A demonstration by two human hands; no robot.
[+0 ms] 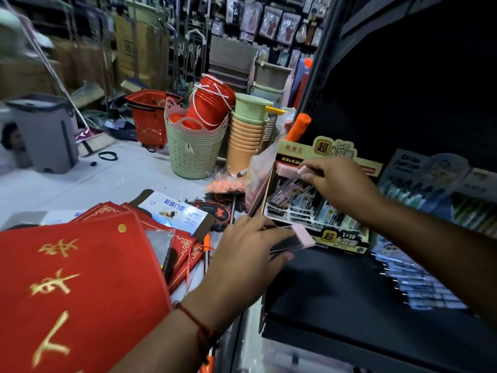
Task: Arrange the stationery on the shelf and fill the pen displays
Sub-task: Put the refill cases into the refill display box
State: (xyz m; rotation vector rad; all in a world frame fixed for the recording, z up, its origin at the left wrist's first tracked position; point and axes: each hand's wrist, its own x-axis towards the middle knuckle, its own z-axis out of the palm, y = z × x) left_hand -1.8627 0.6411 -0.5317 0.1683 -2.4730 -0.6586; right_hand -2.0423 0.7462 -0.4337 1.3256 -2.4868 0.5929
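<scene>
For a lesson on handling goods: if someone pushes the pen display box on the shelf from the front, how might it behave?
The display box looks like thin printed card, so probably light and easily slid on the smooth dark shelf. Its tall header card may make it tip backward. The right hand is placing a pink-capped pen, so pens could shift.

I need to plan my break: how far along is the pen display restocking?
Partly done: the display box on the shelf already holds many pens. In hand: the right hand lowers a pink-capped pack in; the left hand holds another pack. Gaps remain in the rack.
</scene>
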